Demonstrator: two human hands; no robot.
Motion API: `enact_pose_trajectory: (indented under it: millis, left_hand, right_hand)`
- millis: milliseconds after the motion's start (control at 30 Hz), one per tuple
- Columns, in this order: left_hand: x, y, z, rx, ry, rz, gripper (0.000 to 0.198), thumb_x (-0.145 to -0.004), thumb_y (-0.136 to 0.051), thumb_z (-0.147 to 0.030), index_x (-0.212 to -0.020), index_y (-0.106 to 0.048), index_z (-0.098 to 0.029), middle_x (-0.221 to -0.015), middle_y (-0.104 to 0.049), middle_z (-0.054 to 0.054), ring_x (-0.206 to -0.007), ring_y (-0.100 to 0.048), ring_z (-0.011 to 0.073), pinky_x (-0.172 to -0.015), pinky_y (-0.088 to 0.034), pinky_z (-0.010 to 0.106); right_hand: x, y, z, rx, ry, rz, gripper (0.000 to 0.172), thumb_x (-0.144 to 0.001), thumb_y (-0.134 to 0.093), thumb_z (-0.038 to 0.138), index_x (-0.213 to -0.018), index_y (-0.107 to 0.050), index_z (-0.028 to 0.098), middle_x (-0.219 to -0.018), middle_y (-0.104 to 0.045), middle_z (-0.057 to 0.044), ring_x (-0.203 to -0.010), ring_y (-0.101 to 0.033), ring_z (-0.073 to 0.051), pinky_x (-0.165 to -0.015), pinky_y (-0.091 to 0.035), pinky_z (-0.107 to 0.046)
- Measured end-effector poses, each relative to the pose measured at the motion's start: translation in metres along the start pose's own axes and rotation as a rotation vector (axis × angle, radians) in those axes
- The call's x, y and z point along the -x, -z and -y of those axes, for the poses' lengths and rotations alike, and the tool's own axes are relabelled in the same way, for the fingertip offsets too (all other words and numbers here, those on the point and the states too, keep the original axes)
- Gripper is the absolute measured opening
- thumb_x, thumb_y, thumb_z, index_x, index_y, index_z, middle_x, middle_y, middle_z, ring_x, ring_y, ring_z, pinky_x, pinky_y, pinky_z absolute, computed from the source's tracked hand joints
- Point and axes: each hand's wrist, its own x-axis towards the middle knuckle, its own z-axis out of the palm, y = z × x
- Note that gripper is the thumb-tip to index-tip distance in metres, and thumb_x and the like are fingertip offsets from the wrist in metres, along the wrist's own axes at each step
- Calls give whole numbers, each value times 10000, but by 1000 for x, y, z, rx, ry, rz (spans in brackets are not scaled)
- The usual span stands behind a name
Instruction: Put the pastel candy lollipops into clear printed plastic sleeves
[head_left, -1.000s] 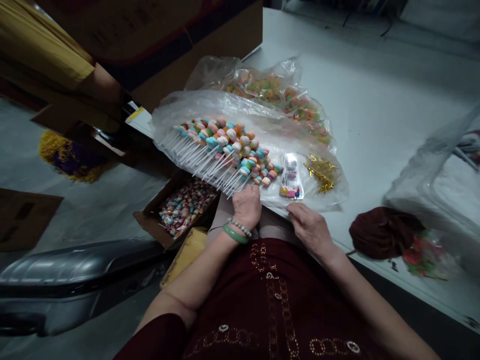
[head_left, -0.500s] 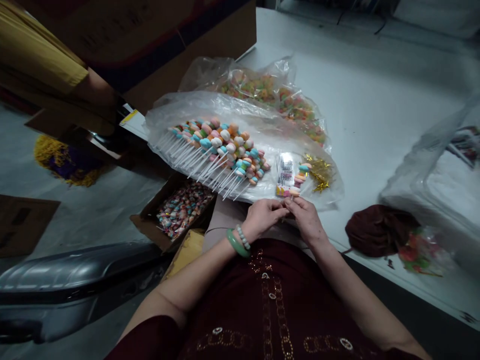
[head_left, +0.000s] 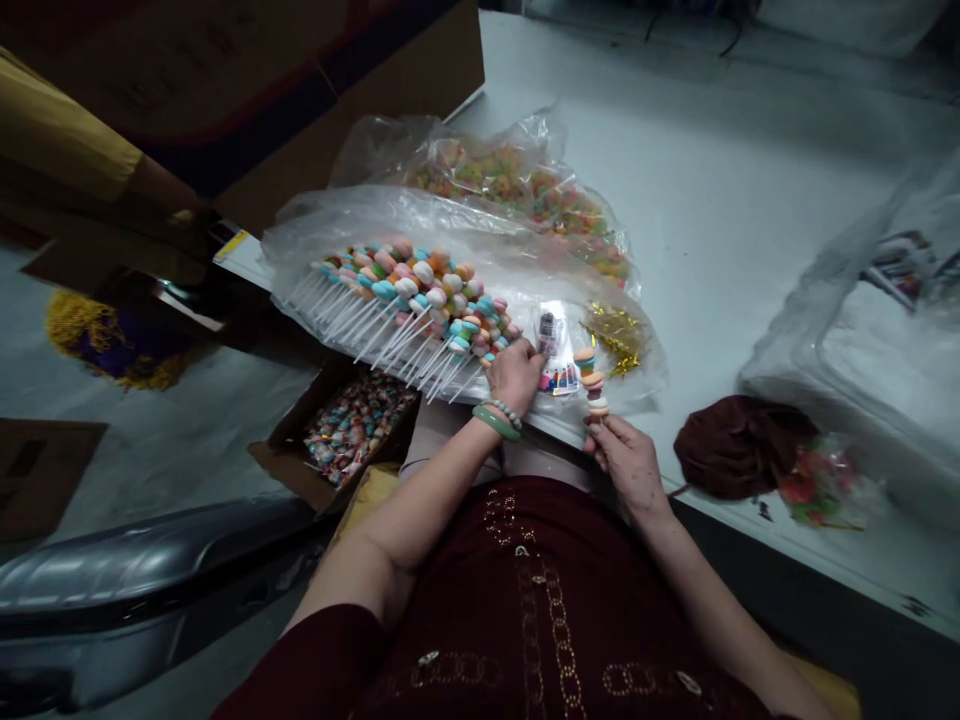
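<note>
My right hand (head_left: 628, 458) pinches the lower end of a candy skewer (head_left: 591, 382), which stands upright with stacked candies in peach, blue, white and dark pink. My left hand (head_left: 516, 382), with a green bangle and beaded bracelet at its wrist, is closed at the left edge of a small printed plastic bag (head_left: 556, 372); its fingertips are partly hidden. Left of that hand lies a heap of candy skewers (head_left: 427, 290), their white sticks pointing toward me. Gold twist ties (head_left: 616, 338) lie right of the printed bag. All rest on a clear plastic sheet (head_left: 525, 250).
Behind the sheet is a clear bag of colourful gummies (head_left: 517, 180). A carton of wrapped candies (head_left: 352, 425) sits below the table edge. Brown cloth (head_left: 739, 445) and a large plastic bag (head_left: 847, 350) lie right. Another person's yellow sleeve (head_left: 64, 125) shows beside a big cardboard box (head_left: 405, 85).
My hands, together at the skewer's stick before, are apart now. The left has moved left and forward to the printed bag; the right has drawn the skewer slightly toward me. The view has shifted.
</note>
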Motion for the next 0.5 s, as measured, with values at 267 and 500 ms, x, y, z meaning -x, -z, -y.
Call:
enact_pose_trajectory:
  millis: [267,500]
  left_hand:
    - [19,13,5,-63,-184,-199,354,-968,-376,-397,-922,-684,-228,-1083,-670,109,-850,-619,219,-677,-341,317]
    - [23,27,10,847,-83,-108,184,-867,-564,-347,-793,-645,-198,-769,-631,33,-685,-567,147,-614,-389,250]
  right_hand:
    - [-11,4,-3,19,49,4,349,-821,-613,437,-590,-567,180,-533,-464,43,-497,-361,-87,-481,-254,-232]
    - [-19,-9,20,-123,99,-97,239,-761,-673,412,-779,-673,174,-522,-404,69,-500,-328,-90,-476,-233,-231]
